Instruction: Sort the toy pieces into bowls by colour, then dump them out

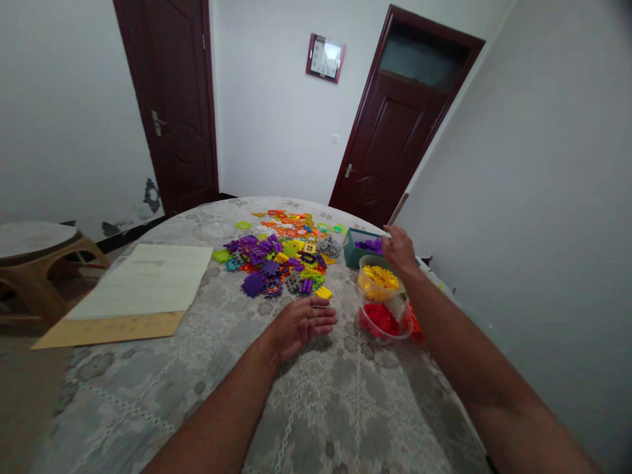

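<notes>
The big, grey, flowery table (306, 401) has a heap of bright plastic pieces (281, 257). The right hand (401, 250) is by a green box (351, 255) of purple pieces (370, 245); I can't tell its grip. The open left hand (299, 328) is near a yellow plastic piece (323, 292).

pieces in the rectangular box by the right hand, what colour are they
Purple: the pieces in the box show best in the head view.

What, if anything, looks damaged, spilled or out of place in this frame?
Dark, ragged patches mark the wall low down beside the door at left, possibly peeling paint or stains. On the patterned tablecloth, interlocking plastic pieces lie in a loose heap, but nothing there looks clearly spilled or broken.
</notes>
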Demonstrator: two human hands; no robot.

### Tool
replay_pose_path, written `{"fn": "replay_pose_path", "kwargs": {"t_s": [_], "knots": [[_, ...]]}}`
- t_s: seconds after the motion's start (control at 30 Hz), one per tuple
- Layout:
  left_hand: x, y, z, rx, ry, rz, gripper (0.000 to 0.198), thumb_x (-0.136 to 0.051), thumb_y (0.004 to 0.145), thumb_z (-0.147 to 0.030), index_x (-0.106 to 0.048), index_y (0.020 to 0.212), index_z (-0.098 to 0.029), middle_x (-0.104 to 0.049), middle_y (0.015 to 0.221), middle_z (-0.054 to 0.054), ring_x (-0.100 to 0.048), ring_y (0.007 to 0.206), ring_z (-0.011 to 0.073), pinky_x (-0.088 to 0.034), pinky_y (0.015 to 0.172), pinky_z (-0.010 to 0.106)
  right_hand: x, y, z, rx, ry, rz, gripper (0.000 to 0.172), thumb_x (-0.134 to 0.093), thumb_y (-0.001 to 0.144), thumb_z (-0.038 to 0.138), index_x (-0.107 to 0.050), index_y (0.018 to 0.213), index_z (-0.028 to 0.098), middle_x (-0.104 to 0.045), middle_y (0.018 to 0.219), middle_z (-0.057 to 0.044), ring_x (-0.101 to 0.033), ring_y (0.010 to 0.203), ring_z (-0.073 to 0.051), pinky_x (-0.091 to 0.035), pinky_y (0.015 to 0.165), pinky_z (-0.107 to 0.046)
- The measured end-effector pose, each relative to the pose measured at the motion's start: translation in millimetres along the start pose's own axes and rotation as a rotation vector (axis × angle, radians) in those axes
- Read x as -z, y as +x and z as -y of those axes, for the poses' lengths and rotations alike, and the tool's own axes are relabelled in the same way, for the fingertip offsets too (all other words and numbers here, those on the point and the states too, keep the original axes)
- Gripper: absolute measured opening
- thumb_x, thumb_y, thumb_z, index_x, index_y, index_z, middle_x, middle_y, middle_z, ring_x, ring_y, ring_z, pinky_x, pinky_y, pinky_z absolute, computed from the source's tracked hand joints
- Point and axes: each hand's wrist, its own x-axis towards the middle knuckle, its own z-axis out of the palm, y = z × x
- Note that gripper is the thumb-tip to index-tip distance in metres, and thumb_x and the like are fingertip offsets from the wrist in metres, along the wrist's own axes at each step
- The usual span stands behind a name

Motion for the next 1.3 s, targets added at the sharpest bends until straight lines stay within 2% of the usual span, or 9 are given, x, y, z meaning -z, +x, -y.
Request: {"fn": "replay_pose_path", "kwargs": {"t_s": [0.2, 0.27, 0.37, 0.5, 0.63, 0.73, 0.87, 1.07, 1.3], "knots": [[-2.0, 4.3, -3.0, -0.208, 0.061, -0.15, 0.026, -0.068, 0.068, -0.013, -0.07, 0.094, -0.013, -0.075, 0.095, 0.015, -0.074, 0.082, 0.0251, -0.062, 0.071, 0.037, 3.1, -74.6, 65.2, 0.043, 0.208, 0.222, 0.036, -0.05, 0.099, 0.028, -0.076, 0.121, 0.019, -0.079, 0.116, -0.012, -0.072, 0.109, -0.028, -0.054, 0.104, -0.044], [-1.0, 4.8, -7.4, -0.357, 0.154, -0.313, 0.02, -0.067, 0.07, -0.015, -0.069, 0.09, -0.016, -0.073, 0.09, 0.011, -0.071, 0.078, 0.024, -0.061, 0.07, 0.037, -9.2, -110.1, 95.1, 0.129, 0.286, 0.296, 0.037, -0.051, 0.099, 0.028, -0.073, 0.128, 0.02, -0.077, 0.123, -0.012, -0.071, 0.114, -0.027, -0.053, 0.106, -0.043], [5.7, 3.4, -17.6, -0.617, 0.438, -0.652, 0.018, -0.068, 0.075, -0.016, -0.069, 0.093, -0.021, -0.071, 0.097, 0.009, -0.07, 0.095, 0.0273, -0.058, 0.091, 0.043, -39.1, -144.1, 130.4, 0.191, 0.358, 0.343, 0.04, -0.051, 0.101, 0.031, -0.067, 0.135, 0.016, -0.071, 0.135, -0.016, -0.064, 0.128, -0.028, -0.049, 0.113, -0.044], [26.5, 4.0, -28.1, -0.825, 0.987, -1.041, 0.039, -0.065, 0.084, -0.017, -0.066, 0.124, -0.022, -0.062, 0.137, 0.016, -0.052, 0.14, 0.0345, -0.036, 0.124, 0.051, -77.0, -136.5, 144.8, -0.025, 0.265, 0.363, 0.04, -0.05, 0.104, 0.035, -0.067, 0.134, 0.016, -0.07, 0.135, -0.018, -0.061, 0.132, -0.029, -0.045, 0.115, -0.043], [50.4, 9.3, -26.1, -0.725, 1.284, -1.254, 0.062, -0.067, 0.089, -0.027, -0.053, 0.148, -0.013, -0.041, 0.161, 0.027, -0.031, 0.156, 0.0436, -0.026, 0.126, 0.06, -97.6, -109.6, 134.7, -0.22, 0.174, 0.338, 0.048, -0.037, 0.107, 0.037, -0.068, 0.134, 0.012, -0.069, 0.135, -0.024, -0.061, 0.131, -0.035, -0.045, 0.111, -0.048], [60.0, 10.7, -20.4, -0.603, 1.452, -1.227, 0.071, -0.068, 0.091, -0.034, -0.049, 0.154, -0.008, -0.043, 0.158, 0.033, -0.032, 0.154, 0.049, -0.023, 0.124, 0.066, -108.4, -104.6, 130.2, -0.306, 0.129, 0.372, 0.055, -0.032, 0.108, 0.042, -0.072, 0.128, 0.01, -0.072, 0.129, -0.027, -0.066, 0.123, -0.037, -0.047, 0.105, -0.049], [63.3, 9.5, -15.5, -0.525, 1.604, -1.045, 0.073, -0.069, 0.092, -0.041, -0.048, 0.155, -0.01, -0.052, 0.151, 0.031, -0.041, 0.148, 0.0471, -0.02, 0.124, 0.066, -122.1, -117.2, 137.8, -0.323, 0.109, 0.426, 0.057, -0.033, 0.108, 0.046, -0.078, 0.118, 0.012, -0.075, 0.121, -0.026, -0.069, 0.117, -0.038, -0.047, 0.101, -0.048], [66.9, 13.2, -12.4, -0.587, 1.574, -0.741, 0.073, -0.081, 0.082, -0.043, -0.055, 0.145, -0.016, -0.059, 0.142, 0.024, -0.052, 0.137, 0.0406, -0.034, 0.12, 0.051, -129.8, -137.3, 153.2, -0.222, 0.167, 0.401, 0.044, -0.045, 0.107, 0.044, -0.077, 0.121, 0.017, -0.076, 0.124, -0.019, -0.067, 0.121, -0.031, -0.044, 0.108, -0.041], [62.6, 13.9, -8.5, -0.6, 1.697, -0.662, 0.065, -0.076, 0.082, -0.031, -0.057, 0.143, -0.016, -0.061, 0.131, 0.019, -0.057, 0.122, 0.0355, -0.043, 0.109, 0.046, -125.1, -160.8, 164.1, -0.121, 0.302, 0.357, 0.034, -0.057, 0.101, 0.038, -0.077, 0.119, 0.017, -0.077, 0.119, -0.015, -0.068, 0.118, -0.028, -0.045, 0.109, -0.037]]}}
